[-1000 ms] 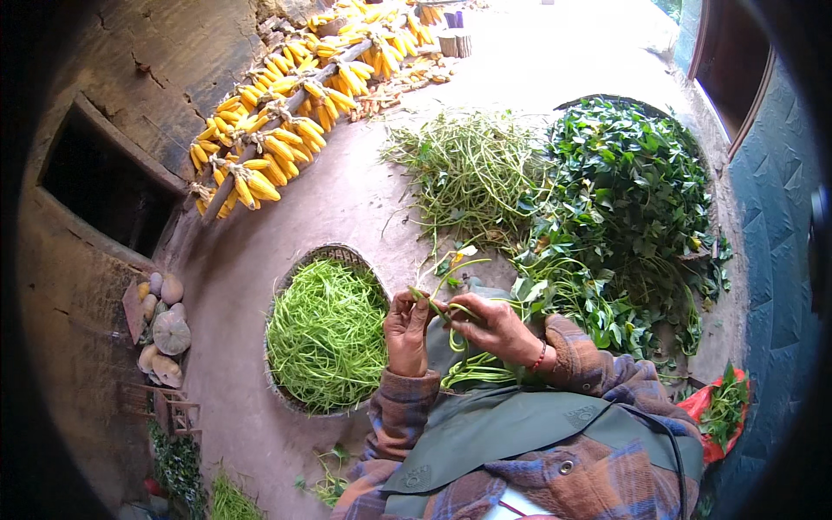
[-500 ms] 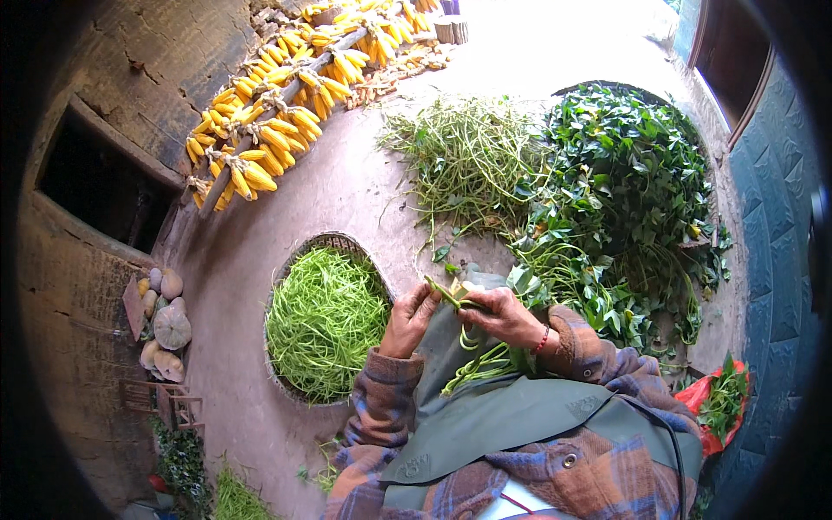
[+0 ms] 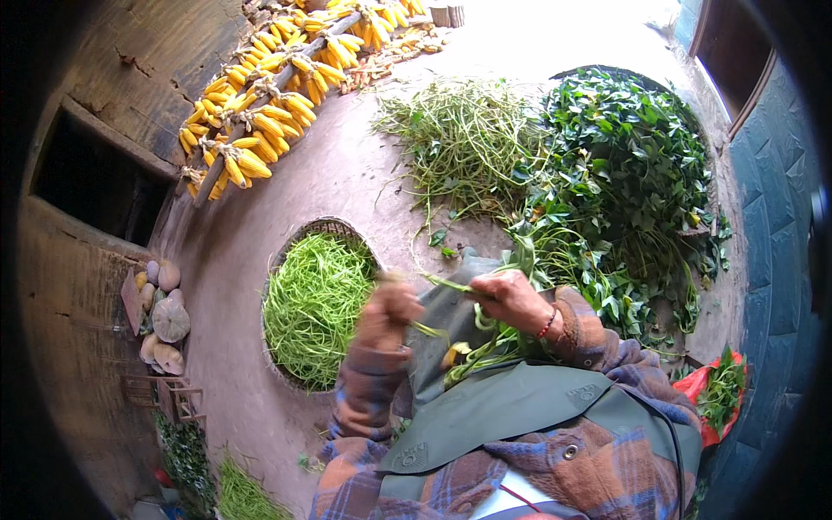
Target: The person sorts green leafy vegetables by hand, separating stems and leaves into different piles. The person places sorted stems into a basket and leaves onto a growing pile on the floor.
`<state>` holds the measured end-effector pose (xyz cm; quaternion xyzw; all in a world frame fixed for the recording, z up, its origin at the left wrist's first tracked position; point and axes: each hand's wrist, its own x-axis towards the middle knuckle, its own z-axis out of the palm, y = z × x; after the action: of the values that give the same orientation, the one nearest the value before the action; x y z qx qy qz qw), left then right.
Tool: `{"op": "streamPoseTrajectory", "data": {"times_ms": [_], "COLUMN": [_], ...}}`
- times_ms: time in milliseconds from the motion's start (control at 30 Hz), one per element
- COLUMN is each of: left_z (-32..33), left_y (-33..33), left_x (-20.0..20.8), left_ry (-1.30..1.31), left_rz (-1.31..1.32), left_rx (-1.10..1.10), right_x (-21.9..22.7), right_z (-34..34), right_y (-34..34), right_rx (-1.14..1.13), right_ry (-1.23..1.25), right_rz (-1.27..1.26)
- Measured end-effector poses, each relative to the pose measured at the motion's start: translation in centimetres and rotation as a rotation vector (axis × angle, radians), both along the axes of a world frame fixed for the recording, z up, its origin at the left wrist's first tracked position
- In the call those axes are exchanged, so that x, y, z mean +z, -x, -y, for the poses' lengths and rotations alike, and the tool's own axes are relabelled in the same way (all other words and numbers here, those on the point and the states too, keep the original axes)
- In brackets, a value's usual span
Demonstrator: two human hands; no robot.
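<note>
My right hand (image 3: 515, 301) is closed round green leafy vine stems (image 3: 455, 285), whose ends stick out toward the left. More stems (image 3: 485, 357) from the bunch hang below it over my lap. My left hand (image 3: 389, 312) is curled and smeared by motion, beside the round basket's edge; a thin green stem (image 3: 430, 330) trails from its lower side. A yellowed leaf (image 3: 454, 354) shows near the bunch. On the left stands the woven basket (image 3: 334, 227), filled with peeled-looking green stems (image 3: 314, 314). A dark green apron (image 3: 503, 412) covers my lap.
A big heap of leafy vines (image 3: 620, 173) lies ahead right, with bare stalks (image 3: 464, 143) beside it. Corn cobs (image 3: 260, 130) hang on a pole at the far left. Pumpkins (image 3: 171, 321) line the left wall, near a small wooden stool (image 3: 180, 403). A red bag (image 3: 693, 386) of leaves sits right.
My left hand has drawn away from my right hand toward the basket, a stem trailing from it. My right hand has moved slightly up and right, still gripping vine stems.
</note>
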<state>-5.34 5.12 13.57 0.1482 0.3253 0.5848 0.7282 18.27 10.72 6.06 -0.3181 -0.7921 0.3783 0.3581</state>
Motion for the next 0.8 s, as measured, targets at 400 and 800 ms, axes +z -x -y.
{"op": "streamPoseTrajectory", "data": {"times_ms": [400,800], "left_z": [0.2,-22.8], "left_y": [22.5,-8.5], "left_x": [-11.8,1.1], "left_ry": [0.206,-0.450], "left_rz": [-0.479,-0.666], "left_rx": [0.419,-0.104], "right_x": [-5.4,-3.9], "right_z": [2.8,3.1], "right_y": [-3.4,-3.4], "right_rx": [-0.100,-0.103], "right_ry": [0.481,0.359], "right_rz": [-0.254,-0.173]}}
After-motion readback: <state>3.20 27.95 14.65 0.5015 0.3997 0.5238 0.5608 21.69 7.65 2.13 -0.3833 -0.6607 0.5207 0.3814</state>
